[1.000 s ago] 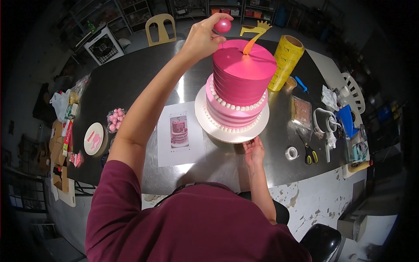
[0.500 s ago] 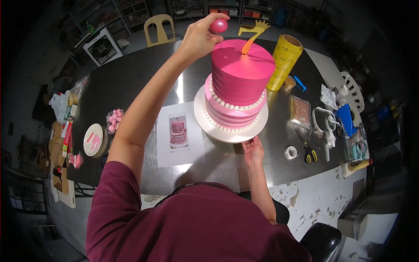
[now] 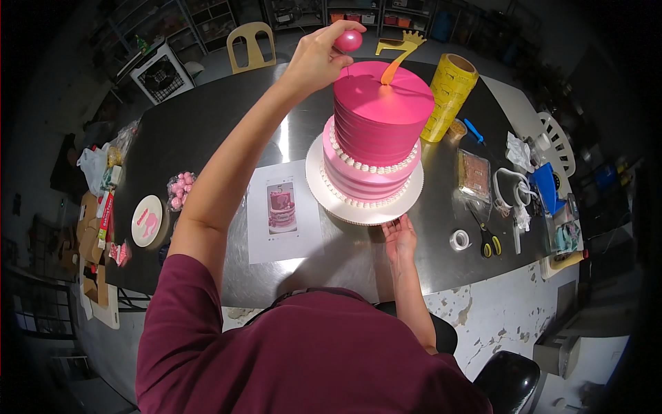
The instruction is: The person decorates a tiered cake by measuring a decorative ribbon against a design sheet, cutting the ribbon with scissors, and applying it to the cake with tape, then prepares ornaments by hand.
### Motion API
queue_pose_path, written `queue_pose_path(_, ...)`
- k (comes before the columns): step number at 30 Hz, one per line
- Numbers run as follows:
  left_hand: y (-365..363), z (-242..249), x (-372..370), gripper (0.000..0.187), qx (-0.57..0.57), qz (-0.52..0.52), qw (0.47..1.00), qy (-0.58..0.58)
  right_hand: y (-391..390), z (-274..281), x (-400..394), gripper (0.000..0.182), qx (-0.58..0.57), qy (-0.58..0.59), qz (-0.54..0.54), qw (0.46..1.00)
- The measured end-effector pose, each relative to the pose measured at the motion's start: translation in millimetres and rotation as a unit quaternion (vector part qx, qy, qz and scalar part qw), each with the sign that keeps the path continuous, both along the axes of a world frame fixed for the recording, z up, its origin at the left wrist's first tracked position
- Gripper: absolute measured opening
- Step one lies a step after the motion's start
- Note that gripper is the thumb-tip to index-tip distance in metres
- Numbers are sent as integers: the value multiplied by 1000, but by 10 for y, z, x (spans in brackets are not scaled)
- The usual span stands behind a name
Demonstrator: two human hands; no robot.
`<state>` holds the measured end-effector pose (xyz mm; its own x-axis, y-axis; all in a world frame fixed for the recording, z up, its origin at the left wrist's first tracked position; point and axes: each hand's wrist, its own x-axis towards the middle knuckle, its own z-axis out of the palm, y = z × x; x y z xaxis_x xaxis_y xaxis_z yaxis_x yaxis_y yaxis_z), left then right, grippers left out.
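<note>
A two-tier pink cake with white piped borders stands on a round white cake board. A gold number 7 topper with a crown rises from its top. Over the top tier's left edge, my left hand is closed on a shiny pink ball pick, its thin stem reaching down to the pink surface. My right hand lies palm up at the front rim of the board, fingers stretched out and fingertips right at the edge, partly hidden under it.
Left of the cake lies a printed cake photo. Farther left are a bag of pink balls and a white plate. To the right stand a yellow wrap roll, scissors and a tape roll.
My left hand and the pink ball have shifted very slightly to the right. My right hand stays at the board's rim.
</note>
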<state>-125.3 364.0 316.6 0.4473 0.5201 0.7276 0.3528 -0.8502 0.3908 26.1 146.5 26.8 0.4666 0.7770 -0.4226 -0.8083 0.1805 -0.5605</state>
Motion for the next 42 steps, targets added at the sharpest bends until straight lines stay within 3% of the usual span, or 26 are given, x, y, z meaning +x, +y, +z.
queue_pose_path(20,3,14,-2,50,-30,-24,999,-2,5,-15,11,22,1,-6,-1,1000)
queue_pose_path(42,-2,66,0,47,14,-35,999,9,1,-33,24,23,-2,-5,6,1000)
